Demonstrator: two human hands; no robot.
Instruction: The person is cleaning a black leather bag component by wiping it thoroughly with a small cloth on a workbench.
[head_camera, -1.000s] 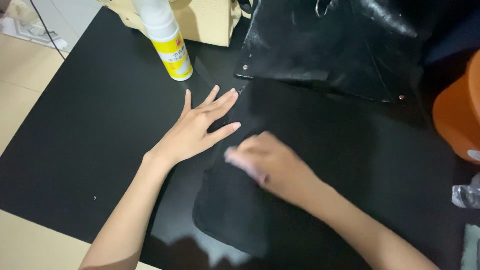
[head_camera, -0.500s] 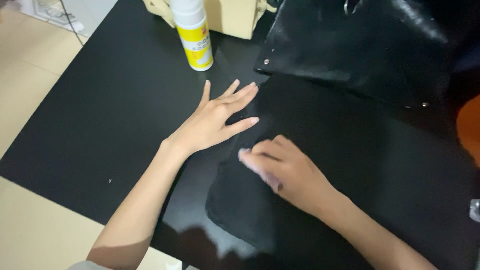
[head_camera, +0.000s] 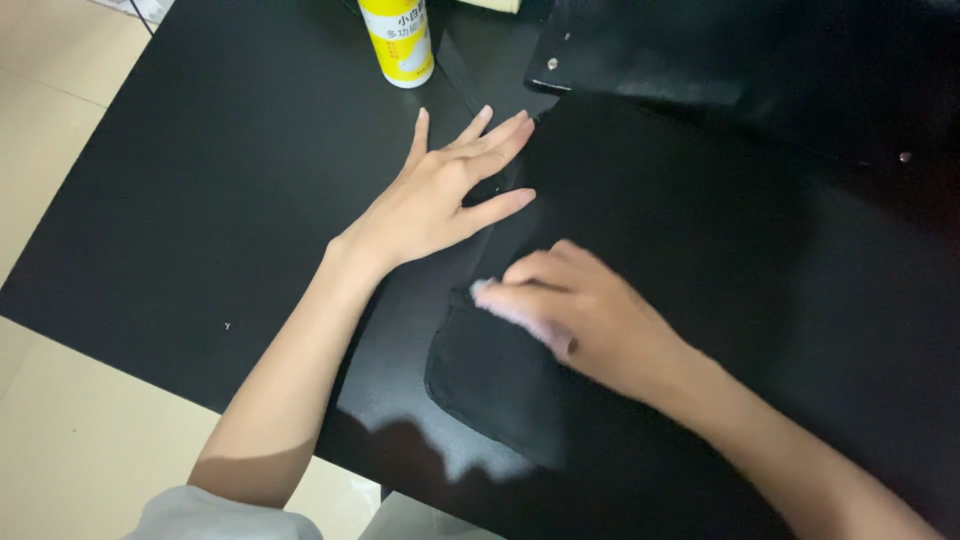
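Note:
A black leather bag lies flat on a black table. My left hand rests palm down with fingers spread on the bag's left edge, holding nothing. My right hand presses a small white wipe onto the bag's lower flap; only a blurred strip of the wipe shows under my fingers. A yellow and white spray bottle stands upright just beyond my left fingertips.
The table's near edge runs diagonally at the bottom left, with pale floor beyond it. Metal studs dot the bag's upper part. A white sleeve shows at the bottom edge.
The view has shifted so the bottle and bag top sit higher in frame. My right hand has slid slightly left along the flap with the wipe. My left hand stays flat.

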